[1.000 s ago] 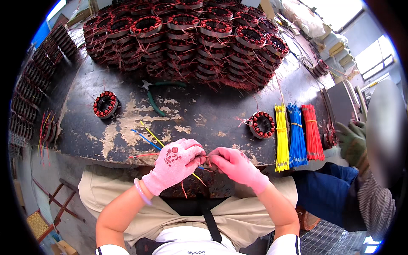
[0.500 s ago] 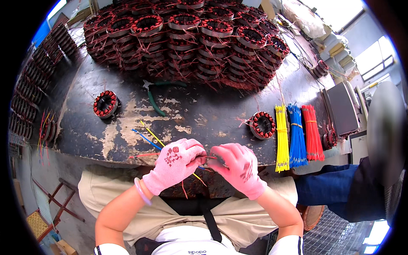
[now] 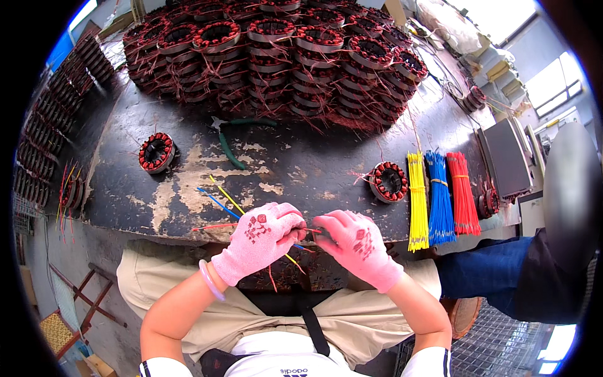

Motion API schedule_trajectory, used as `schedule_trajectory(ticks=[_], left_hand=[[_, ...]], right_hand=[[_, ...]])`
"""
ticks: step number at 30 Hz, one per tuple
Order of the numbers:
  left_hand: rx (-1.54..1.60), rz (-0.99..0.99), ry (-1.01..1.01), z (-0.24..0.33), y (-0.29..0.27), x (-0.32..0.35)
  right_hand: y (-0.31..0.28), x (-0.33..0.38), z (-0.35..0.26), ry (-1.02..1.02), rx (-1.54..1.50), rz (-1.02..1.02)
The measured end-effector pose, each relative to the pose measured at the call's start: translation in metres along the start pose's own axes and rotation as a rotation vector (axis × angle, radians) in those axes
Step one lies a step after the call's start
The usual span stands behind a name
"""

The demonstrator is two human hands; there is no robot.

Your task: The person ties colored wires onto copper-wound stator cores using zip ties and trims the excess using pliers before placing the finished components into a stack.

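Observation:
Both my hands wear pink gloves and meet at the near edge of the worktable. Long yellow [image 3: 227, 194], blue [image 3: 218, 203] and red wires [image 3: 211, 226] pass beneath my left hand [image 3: 260, 240], which is closed on them. Their far ends fan out over the tabletop, and the other ends stick out below the glove. My right hand [image 3: 357, 246] is curled, thumb and fingers pinching a thin red wire end [image 3: 312, 230] that bridges the small gap to the left fingertips. Anything else inside the left palm is hidden.
Single wound motor stators lie at left [image 3: 156, 153] and right [image 3: 389, 182]. Green-handled pliers [image 3: 229, 149] rest behind my hands. Bundled yellow [image 3: 417, 204], blue [image 3: 440, 201] and red wires [image 3: 463, 196] lie at right. A large stator stack [image 3: 270, 69] fills the back. A person's leg [image 3: 483, 273] is close at right.
My right hand has shifted slightly right, opening a small gap between the hands where the red wire end now shows. The left hand stays nearly in place.

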State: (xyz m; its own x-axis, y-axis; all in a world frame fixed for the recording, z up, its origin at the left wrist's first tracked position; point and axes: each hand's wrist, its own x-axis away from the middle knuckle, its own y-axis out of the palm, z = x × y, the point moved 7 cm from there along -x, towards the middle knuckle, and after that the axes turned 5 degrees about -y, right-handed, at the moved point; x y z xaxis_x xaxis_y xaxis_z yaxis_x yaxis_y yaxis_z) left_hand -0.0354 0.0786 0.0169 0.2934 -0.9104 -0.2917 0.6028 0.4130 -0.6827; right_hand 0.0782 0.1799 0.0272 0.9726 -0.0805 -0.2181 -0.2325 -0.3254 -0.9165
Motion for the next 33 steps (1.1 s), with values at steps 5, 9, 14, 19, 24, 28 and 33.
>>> schedule_trajectory(ticks=[5, 9, 14, 19, 24, 28, 33], left_hand=[[0.0, 0.013, 0.059, 0.001, 0.001, 0.0], [-0.035, -0.01, 0.069, 0.003, 0.0, 0.002], [-0.057, 0.015, 0.006, -0.009, -0.017, 0.015], [-0.066, -0.013, -0.04, -0.014, -0.026, 0.014], [-0.085, -0.015, -0.041, -0.018, -0.024, 0.014], [-0.086, 0.0, -0.014, -0.017, -0.022, 0.015], [-0.078, -0.004, 0.003, -0.016, -0.023, 0.017]], right_hand=[[0.01, -0.01, 0.004, 0.053, -0.193, -0.022], [0.024, -0.01, 0.019, 0.485, -0.745, -0.228], [-0.011, 0.04, 0.051, 0.625, -0.625, 0.04], [0.011, 0.032, 0.009, 0.166, 0.158, -0.047], [0.008, -0.021, -0.04, -0.239, 0.307, 0.211], [0.021, -0.025, -0.027, -0.217, 0.258, 0.206], [0.076, -0.006, 0.008, 0.663, -1.215, -0.281]])
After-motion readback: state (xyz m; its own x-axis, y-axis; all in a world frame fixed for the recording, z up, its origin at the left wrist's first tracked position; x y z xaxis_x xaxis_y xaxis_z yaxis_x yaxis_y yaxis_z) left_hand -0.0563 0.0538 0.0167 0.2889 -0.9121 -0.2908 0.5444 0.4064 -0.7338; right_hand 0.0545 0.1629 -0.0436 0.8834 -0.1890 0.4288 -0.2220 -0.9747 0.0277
